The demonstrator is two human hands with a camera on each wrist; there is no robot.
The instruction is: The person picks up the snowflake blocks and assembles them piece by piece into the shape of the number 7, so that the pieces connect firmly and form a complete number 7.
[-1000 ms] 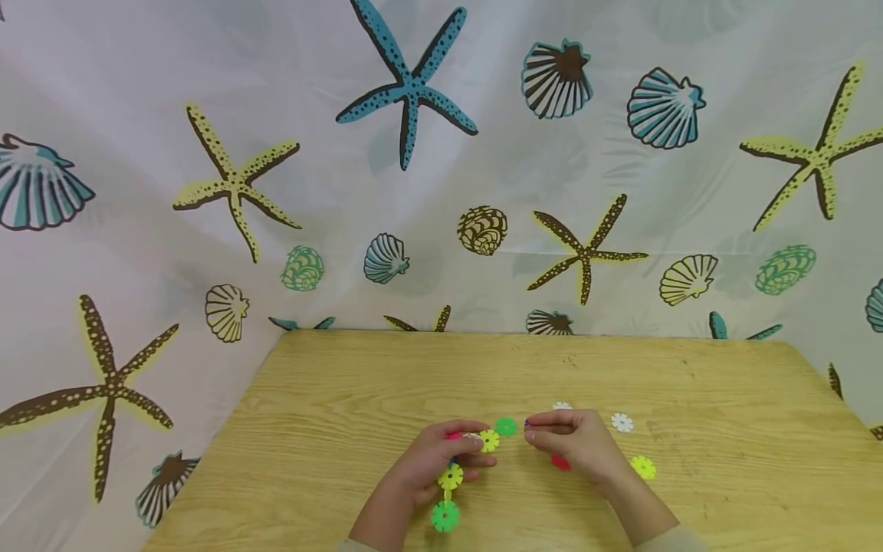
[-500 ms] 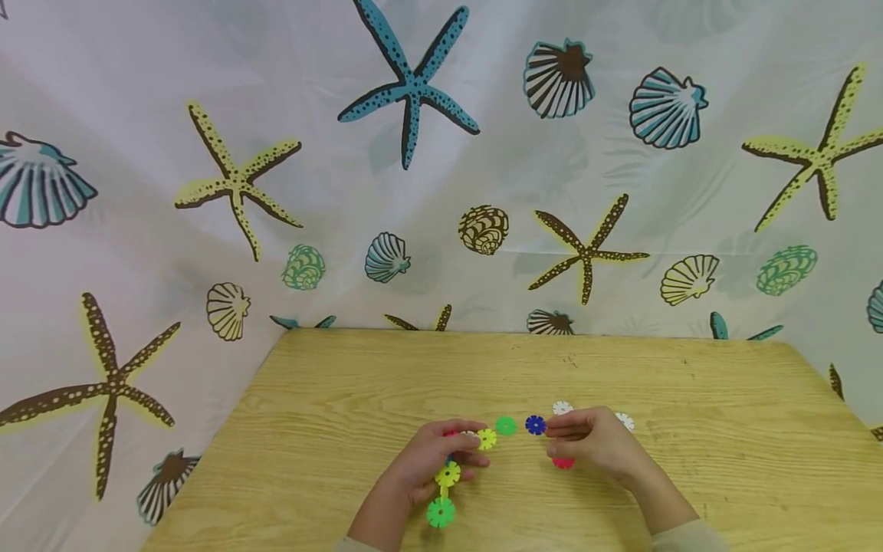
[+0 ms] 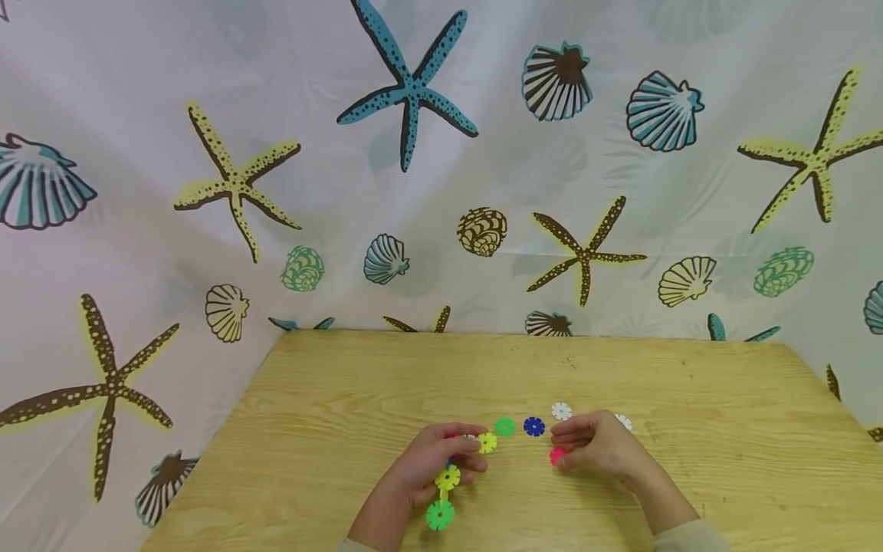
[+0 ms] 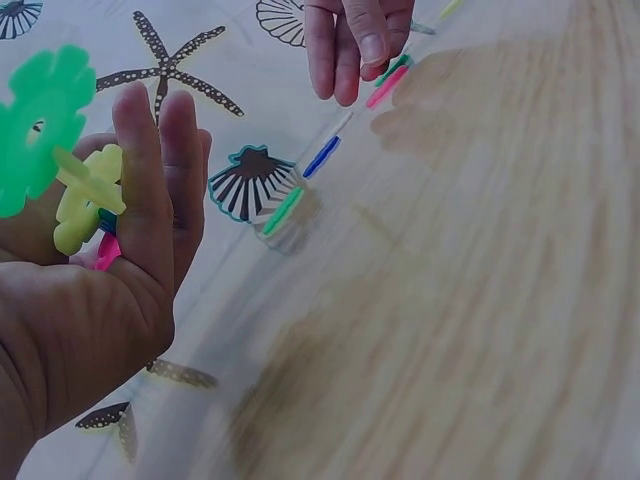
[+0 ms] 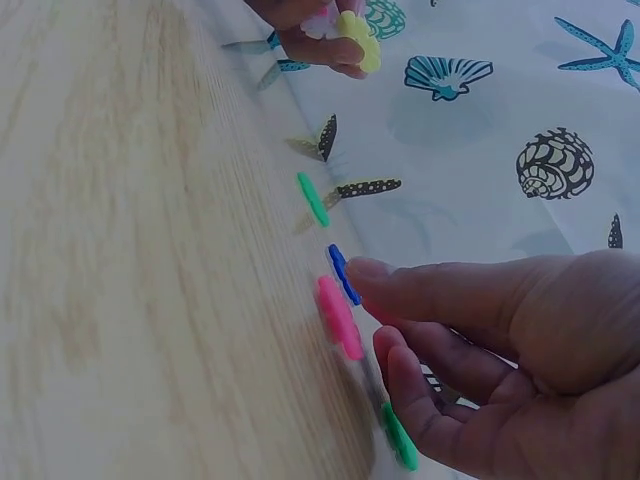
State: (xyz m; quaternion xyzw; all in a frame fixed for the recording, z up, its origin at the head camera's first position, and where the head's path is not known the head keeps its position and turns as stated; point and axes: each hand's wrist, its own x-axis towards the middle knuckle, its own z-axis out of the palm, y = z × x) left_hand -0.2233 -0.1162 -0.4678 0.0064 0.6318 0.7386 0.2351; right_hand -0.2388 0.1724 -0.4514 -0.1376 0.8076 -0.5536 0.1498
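In my left hand point(image 3: 441, 460) I hold a chain of linked plastic snowflake discs, its green end disc point(image 3: 439, 515) hanging below the palm. A yellow disc point(image 3: 487, 442) of it shows at the fingertips; part of the chain is hidden inside the hand. My right hand point(image 3: 603, 445) is low over the table, fingers bent and apart. Its fingertips are right at a loose pink snowflake disc point(image 5: 340, 318), partly covered by the thumb in the head view. A blue disc point(image 3: 534, 426) and a green disc point(image 3: 505, 427) lie to the left of that hand.
A white disc point(image 3: 561, 412) lies behind the right fingers, another white disc point(image 3: 624, 422) beyond the knuckles. Another green disc point(image 5: 400, 437) lies under the right hand. The wooden table point(image 3: 345, 406) ends at a shell-and-starfish curtain point(image 3: 441, 284).
The right hand has set the blue disc down beside the green one and let go, then moved right to the pink disc, which has shifted slightly. The left hand stays nearly still.
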